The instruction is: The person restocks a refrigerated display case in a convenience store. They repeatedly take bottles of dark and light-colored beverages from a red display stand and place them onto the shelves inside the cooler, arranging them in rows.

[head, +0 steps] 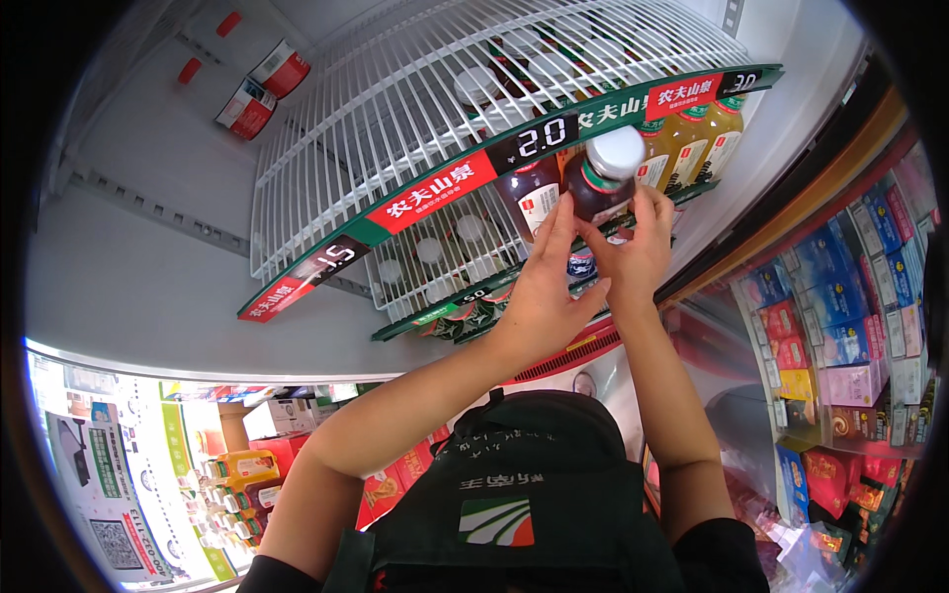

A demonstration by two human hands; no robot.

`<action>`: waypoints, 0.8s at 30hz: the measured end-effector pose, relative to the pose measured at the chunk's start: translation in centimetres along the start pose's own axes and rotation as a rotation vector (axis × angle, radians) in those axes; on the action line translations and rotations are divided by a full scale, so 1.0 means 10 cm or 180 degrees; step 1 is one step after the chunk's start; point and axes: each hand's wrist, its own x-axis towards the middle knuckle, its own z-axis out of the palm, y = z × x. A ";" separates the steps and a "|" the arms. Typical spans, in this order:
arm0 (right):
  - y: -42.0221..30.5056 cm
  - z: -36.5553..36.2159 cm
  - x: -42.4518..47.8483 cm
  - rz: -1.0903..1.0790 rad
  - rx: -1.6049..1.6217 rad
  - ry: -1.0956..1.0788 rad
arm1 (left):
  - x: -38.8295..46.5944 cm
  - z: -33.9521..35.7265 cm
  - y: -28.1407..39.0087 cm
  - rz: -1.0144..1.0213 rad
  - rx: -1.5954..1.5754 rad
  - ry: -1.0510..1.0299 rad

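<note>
Between my two hands is a dark purple drink bottle (604, 181) with a white cap, tilted at the front of a wire fridge shelf. My left hand (545, 278) has its fingertips against the bottle's left side, thumb apart. On the other side, my right hand (637, 244) holds the bottle's lower right with bent fingers. A second dark bottle (535, 196) stands just left of it, and yellow tea bottles (689, 152) stand to the right. The green shelf edge strip (430, 200) with price displays crosses above the bottles.
Capped bottles stand on the upper wire shelf (393, 133). Lower down is another wire rack (445, 256) with bottles. Two red and white cups (248, 107) are at the fridge's upper left. Shelves of packaged goods (830, 296) stand at right, beyond the door frame (778, 215).
</note>
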 end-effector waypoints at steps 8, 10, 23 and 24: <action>0.03 0.11 -0.02 -0.0173 0.0241 0.0289 | 0.04 -0.07 0.08 0.0141 0.0091 -0.0016; 0.03 0.12 -0.03 -0.0242 0.0302 0.0352 | 0.03 -0.08 0.08 0.0228 0.0206 0.0000; -1.29 0.34 -1.25 -0.1747 0.2930 -0.1344 | -1.39 -1.20 0.52 0.0916 0.0354 0.1566; -1.44 0.43 -1.38 -0.1806 0.3219 -0.1707 | -1.61 -1.32 0.52 0.0828 0.0384 0.1827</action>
